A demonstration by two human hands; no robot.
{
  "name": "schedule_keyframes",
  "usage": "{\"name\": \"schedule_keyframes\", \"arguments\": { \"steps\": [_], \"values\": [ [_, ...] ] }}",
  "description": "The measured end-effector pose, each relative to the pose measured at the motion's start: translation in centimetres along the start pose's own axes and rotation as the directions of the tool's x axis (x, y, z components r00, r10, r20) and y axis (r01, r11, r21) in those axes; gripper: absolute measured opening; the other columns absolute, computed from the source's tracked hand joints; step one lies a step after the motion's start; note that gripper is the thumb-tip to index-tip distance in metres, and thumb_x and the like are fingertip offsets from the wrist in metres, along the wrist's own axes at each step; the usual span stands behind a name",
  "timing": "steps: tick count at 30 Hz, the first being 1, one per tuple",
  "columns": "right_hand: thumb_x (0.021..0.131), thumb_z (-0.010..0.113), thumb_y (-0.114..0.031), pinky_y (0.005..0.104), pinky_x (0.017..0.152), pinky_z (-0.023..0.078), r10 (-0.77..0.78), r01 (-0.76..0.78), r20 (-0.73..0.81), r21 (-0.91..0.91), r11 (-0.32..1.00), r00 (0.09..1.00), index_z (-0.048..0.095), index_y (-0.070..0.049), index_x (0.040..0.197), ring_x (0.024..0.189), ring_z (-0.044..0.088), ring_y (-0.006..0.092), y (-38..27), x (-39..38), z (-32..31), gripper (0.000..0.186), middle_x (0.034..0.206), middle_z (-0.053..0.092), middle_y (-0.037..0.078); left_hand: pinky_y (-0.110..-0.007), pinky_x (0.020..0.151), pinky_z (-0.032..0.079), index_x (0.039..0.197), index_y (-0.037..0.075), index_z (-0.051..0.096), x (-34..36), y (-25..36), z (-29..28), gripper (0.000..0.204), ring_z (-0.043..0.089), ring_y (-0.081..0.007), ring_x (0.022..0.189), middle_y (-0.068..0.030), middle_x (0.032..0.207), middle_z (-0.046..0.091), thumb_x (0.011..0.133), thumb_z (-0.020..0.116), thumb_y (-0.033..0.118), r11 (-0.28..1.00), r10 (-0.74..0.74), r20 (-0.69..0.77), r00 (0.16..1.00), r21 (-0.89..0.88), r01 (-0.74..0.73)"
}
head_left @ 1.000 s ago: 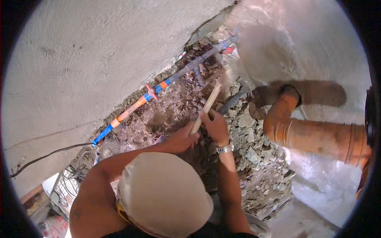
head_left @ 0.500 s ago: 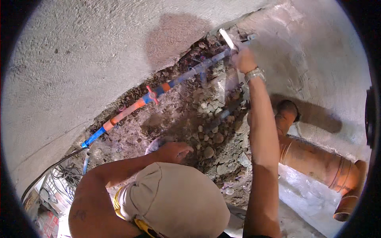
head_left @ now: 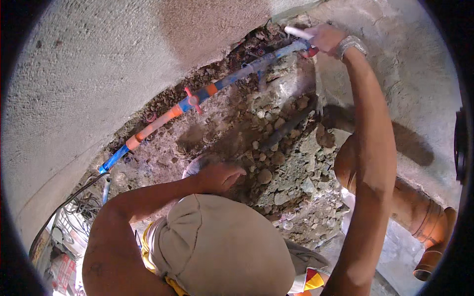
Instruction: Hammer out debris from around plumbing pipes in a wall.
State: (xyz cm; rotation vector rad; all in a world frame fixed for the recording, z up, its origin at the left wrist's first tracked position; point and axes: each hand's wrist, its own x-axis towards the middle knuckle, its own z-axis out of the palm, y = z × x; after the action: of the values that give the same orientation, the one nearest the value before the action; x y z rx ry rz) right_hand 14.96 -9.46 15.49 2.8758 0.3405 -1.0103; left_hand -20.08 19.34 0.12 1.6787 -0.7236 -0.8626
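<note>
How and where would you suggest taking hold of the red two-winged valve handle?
Probably by both wings of the red valve handle, from above: they jut out on either side of the blue-and-orange pipe, uncovered.

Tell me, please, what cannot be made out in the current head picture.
In the head view:
Pale rod: its held part, hidden inside the right hand.
Left hand: its palm, hidden by its own back.
Orange pipe: its middle, hidden behind the right forearm.
Ground directly behind the tan cap: covered.
</note>
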Motion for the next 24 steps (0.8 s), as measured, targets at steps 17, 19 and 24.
{"name": "schedule_keyframes", "arguments": {
  "steps": [17, 19, 24],
  "values": [
    [0.098, 0.052, -0.021, 0.0325, 0.056, 0.051, 0.376, 0.087, -0.411, 0.763, 0.641, 0.830, 0.061, -0.002, 0.097, 0.057, 0.058, 0.0157, -3.4, -13.6, 6.9, 0.021, 0.066, 0.058, 0.005, -0.040, 0.077, 0.054, 0.121, 0.006, 0.062, 0.6, 0.5, -0.7, 0.027, 0.069, -0.0298, 0.089, -0.0157, 0.101, 0.069, 0.097, 0.054, 0.015, 0.998, 0.023, -0.088, 0.996, -0.063, -0.029],
    [0.098, 0.052, -0.016, 0.0341, 0.074, 0.054, 0.394, 0.119, -0.166, 0.983, 0.142, 0.904, 0.056, 0.000, 0.102, 0.081, 0.067, 0.0208, -7.3, -16.5, 14.5, 0.016, 0.084, 0.067, 0.012, -0.038, 0.083, 0.051, 0.133, 0.010, 0.054, 1.0, 1.6, -1.4, 0.039, 0.065, -0.0246, 0.094, -0.0136, 0.112, 0.067, 0.098, 0.055, 0.025, 0.952, -0.169, -0.105, 0.980, -0.273, 0.135],
    [0.098, 0.055, -0.022, 0.0421, 0.081, 0.048, 0.346, 0.113, -0.119, 0.993, 0.036, 0.931, 0.060, 0.000, 0.110, 0.091, 0.063, 0.0308, -18.6, -17.7, 23.1, 0.026, 0.097, 0.065, 0.019, -0.033, 0.079, 0.049, 0.149, 0.002, 0.025, 2.4, 2.9, -2.9, 0.060, 0.057, -0.0167, 0.088, -0.0089, 0.102, 0.059, 0.100, 0.051, 0.027, 0.854, -0.189, -0.164, 0.968, -0.515, 0.080]
  ]
}}
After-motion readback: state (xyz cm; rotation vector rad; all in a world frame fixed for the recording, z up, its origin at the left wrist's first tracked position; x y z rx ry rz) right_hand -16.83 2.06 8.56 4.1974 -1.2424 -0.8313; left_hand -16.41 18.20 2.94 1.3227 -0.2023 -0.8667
